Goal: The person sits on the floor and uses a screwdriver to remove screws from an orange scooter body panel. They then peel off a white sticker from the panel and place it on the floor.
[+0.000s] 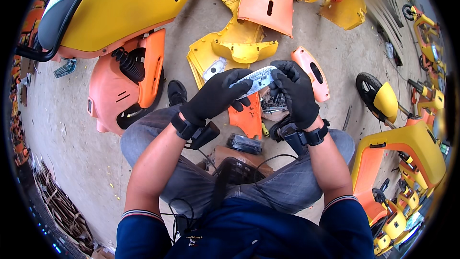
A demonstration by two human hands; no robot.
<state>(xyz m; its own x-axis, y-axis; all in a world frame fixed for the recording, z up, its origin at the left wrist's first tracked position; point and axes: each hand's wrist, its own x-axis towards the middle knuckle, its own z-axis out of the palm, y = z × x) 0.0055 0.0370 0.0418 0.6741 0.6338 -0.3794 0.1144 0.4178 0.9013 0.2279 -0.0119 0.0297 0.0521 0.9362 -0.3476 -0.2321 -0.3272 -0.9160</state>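
A pale, elongated circuit board with small dark components is held up between my hands, over the gap between my knees. My left hand, in a black glove, pinches its left end between thumb and fingers. At the board's right end, the gloved fingers of my right hand are closed on the edge. Below the board lie an orange plastic panel and a bag of small dark parts, partly hidden by my right hand. A black box-shaped part sits nearer to me.
Yellow body panels and a large orange panel lie ahead on the concrete floor. An orange oval trim piece is right of my right hand. A yellow scooter body stands at left; more yellow scooters line the right.
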